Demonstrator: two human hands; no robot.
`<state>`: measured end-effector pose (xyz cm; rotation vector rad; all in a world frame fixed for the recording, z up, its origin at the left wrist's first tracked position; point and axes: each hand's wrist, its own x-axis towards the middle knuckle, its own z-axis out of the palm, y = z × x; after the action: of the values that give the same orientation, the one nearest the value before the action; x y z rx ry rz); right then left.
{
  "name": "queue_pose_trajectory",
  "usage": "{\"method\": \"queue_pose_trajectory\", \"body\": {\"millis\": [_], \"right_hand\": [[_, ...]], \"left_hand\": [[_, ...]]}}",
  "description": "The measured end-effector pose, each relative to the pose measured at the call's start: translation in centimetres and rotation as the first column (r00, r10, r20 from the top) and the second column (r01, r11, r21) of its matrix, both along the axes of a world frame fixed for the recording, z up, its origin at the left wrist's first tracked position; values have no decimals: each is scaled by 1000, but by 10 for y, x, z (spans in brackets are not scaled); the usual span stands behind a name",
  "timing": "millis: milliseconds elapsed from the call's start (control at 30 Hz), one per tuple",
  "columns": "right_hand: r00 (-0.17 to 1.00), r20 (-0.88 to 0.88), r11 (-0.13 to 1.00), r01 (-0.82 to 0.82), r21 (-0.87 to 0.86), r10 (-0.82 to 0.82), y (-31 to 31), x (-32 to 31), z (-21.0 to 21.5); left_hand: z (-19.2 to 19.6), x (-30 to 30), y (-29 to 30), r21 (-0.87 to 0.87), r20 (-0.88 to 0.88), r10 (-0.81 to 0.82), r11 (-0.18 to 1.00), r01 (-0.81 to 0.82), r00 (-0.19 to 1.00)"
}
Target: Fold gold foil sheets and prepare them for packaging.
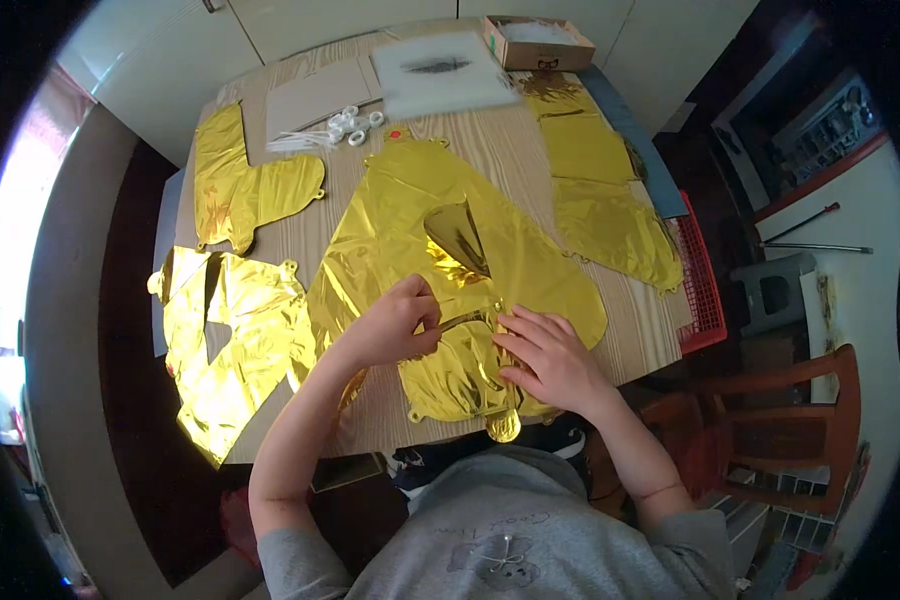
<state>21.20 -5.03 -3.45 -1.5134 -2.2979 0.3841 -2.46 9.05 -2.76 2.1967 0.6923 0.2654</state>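
A flat gold foil balloon (390, 230), broad at the front and narrowing toward the far side, lies across the middle of the table. My left hand (400, 320) is closed in a pinch over its near part, at the end of a dark, raised crease. What exactly sits between those fingertips is partly hidden. To its right, my right hand (555, 358) rests with outstretched fingers on a narrow folded strip of the same foil. A rounded foil tab (504, 426) hangs at the table's front edge below that hand.
More flat gold foil pieces lie around: an angular one (232, 190), a shiny one (260, 300) overhanging the left edge, and a long one (610, 190). White rolls (348, 125), thin white sticks (295, 141) and a cardboard box (538, 50) sit farther back. A wooden chair (785, 440) stands right.
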Motion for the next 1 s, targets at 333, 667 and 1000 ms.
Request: {"method": "queue_pose_trajectory", "body": {"millis": [333, 667, 1000], "right_hand": [[993, 113, 1000, -15, -27, 18, 3, 5, 3], [990, 132, 994, -29, -105, 43, 10, 9, 1], [996, 73, 991, -41, -125, 51, 8, 9, -2]], "left_hand": [[1, 2, -2, 5, -16, 24, 1000, -24, 1000], [-12, -1, -10, 269, 16, 45, 962, -48, 999], [-16, -4, -8, 231, 56, 12, 973, -25, 998]]}}
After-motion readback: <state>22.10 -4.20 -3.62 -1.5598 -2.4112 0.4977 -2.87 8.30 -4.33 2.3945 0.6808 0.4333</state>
